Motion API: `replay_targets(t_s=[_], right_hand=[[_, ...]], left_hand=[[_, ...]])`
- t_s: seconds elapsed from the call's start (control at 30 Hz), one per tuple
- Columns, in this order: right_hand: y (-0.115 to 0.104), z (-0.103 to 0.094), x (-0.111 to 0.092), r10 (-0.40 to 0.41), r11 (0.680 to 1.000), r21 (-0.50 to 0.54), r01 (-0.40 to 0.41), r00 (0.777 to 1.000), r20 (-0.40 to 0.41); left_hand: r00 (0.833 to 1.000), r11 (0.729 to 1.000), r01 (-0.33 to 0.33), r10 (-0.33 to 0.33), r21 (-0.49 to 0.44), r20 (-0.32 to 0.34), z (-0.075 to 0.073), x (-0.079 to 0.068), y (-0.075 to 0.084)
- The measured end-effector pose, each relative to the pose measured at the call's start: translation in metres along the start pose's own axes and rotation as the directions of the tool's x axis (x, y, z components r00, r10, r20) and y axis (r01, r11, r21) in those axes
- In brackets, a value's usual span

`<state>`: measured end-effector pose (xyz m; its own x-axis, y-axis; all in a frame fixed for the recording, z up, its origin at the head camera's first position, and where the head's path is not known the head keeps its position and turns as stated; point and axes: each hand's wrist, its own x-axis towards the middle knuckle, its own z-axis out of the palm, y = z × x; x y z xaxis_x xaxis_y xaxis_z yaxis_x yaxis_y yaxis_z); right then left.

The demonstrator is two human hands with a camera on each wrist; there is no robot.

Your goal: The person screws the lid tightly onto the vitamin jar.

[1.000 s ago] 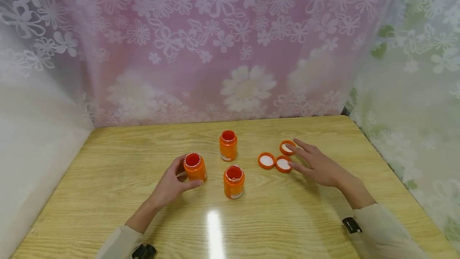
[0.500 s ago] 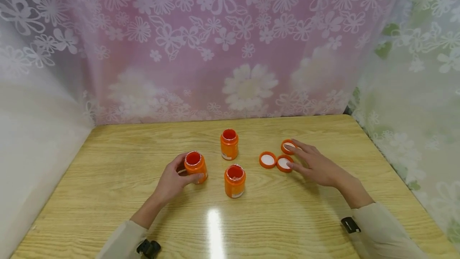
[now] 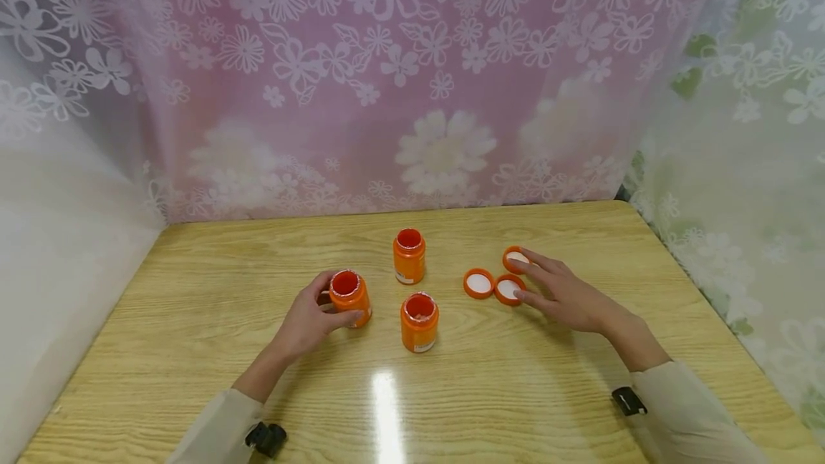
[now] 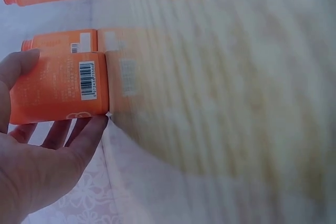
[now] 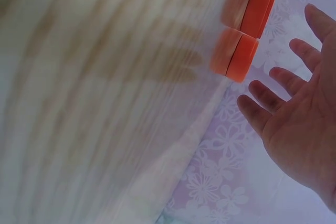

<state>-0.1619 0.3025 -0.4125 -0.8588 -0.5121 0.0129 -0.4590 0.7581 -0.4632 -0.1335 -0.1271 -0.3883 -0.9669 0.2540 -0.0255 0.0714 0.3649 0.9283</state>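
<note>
My left hand (image 3: 303, 324) grips an open orange bottle (image 3: 351, 303) that stands upright on the left. In the left wrist view the thumb lies on one side of this bottle (image 4: 58, 87), whose label has a barcode, and the fingers curl round the other. Over the orange screw caps on the right, my right hand (image 3: 570, 299) hovers with spread, relaxed fingers. One cap (image 3: 479, 283) lies left of the fingertips. The near cap (image 3: 508, 290) and the far cap (image 3: 515, 258) are partly overlapped by them. All three lie with their white liners up.
Two more uncapped orange bottles stand mid-table: one farther back (image 3: 409, 260), the other nearer (image 3: 420, 328) with small pale pieces inside. The wooden table (image 3: 213, 285) ends at a pink flowered curtain (image 3: 322, 127), with pale curtains at both sides.
My left thumb has moved up from near the bottle's base onto its side. The right hand has stayed over the caps, and the bottles and caps keep their places.
</note>
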Motion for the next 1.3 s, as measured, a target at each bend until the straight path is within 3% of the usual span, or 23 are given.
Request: replay_targets(t_s=[0.53,0.77,1.3], right_hand=[[-0.013,0.002,0.012,-0.004,0.999,-0.050,0.003,1.000,-0.009],[-0.018,0.005,0.019,-0.034,0.993,-0.110,0.032,0.999,-0.018],[-0.021,0.014,0.027,-0.053,0.982,-0.182,0.045,0.998,-0.037]], left_hand=[[1.000,1.000,-0.017,0.017,0.000,-0.001,0.001,0.004,-0.003],[1.000,0.999,-0.029,0.029,-0.025,-0.010,0.002,0.017,-0.041],[1.000,0.999,-0.019,0.019,-0.031,-0.011,0.001,0.017,-0.042]])
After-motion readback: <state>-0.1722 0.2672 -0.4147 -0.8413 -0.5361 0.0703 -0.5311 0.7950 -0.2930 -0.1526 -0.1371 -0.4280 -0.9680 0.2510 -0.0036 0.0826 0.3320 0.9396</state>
